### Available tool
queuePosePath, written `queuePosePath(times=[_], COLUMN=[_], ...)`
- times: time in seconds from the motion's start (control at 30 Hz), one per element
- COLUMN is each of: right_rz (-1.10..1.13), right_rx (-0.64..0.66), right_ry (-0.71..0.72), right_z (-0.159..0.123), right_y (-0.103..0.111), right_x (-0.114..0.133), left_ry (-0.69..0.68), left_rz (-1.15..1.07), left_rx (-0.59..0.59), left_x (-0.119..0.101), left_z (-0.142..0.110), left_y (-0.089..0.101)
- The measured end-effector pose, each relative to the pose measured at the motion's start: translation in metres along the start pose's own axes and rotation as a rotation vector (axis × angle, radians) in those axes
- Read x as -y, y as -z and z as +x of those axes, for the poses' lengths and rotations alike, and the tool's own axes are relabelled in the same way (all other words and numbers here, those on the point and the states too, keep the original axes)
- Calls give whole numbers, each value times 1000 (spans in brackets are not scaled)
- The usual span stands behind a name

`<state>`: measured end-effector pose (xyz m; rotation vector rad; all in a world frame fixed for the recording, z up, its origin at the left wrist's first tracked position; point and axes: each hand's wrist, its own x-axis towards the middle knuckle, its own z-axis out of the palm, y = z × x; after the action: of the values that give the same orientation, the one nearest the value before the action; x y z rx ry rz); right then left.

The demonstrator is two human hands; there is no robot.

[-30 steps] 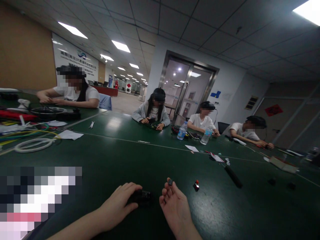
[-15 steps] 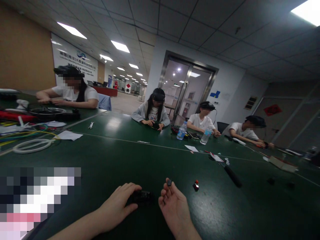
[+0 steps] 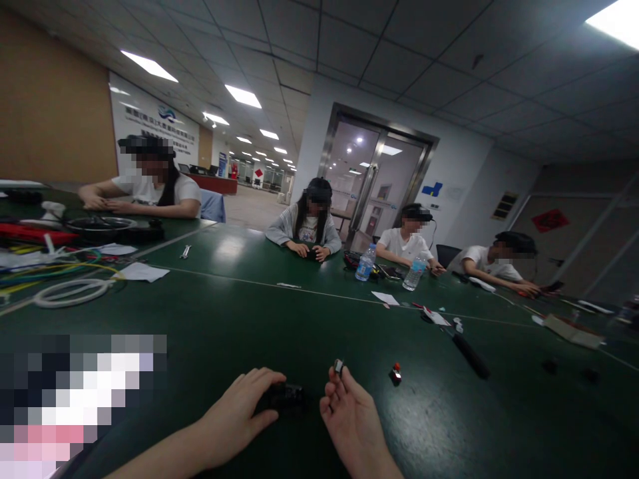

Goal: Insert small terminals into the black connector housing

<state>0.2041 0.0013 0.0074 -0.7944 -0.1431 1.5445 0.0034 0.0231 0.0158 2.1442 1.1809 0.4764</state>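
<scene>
My left hand [image 3: 238, 414] is curled round the left end of a small black boxy device [image 3: 293, 394] low over the green table, its thumb and fingers on either side. Much of the device is dark, and its exact kind does not show. Turned palm up, my right hand [image 3: 353, 414] pinches a tiny block with a pale, shiny face [image 3: 339, 366] between thumb and forefinger; the other fingers are curled in. A small red and silver piece [image 3: 396, 374] lies on the table to the right of this hand.
A black-handled tool [image 3: 470, 356] lies at right, beyond it a cardboard box [image 3: 574, 330]. Two water bottles [image 3: 366, 263] stand across the green table [image 3: 239, 326]. Coiled tubing [image 3: 72, 293] and wires lie at left. Several people sit round the far side.
The tiny block in my right hand has turned, so a brighter face now shows. My left hand stays at the black device. The whole view has shifted slightly.
</scene>
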Motion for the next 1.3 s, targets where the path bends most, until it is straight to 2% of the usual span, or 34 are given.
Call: queuePosePath(times=[0.47, 1.3], right_rz=[28, 57], right_rx=[9, 5], right_ry=[-31, -57], right_z=[2, 6], right_y=[2, 3], right_x=[0, -1], left_ry=[-46, -7], left_rz=[16, 21], left_rx=[-18, -2], left_x=[11, 1], left_z=[2, 1], left_y=[-7, -2])
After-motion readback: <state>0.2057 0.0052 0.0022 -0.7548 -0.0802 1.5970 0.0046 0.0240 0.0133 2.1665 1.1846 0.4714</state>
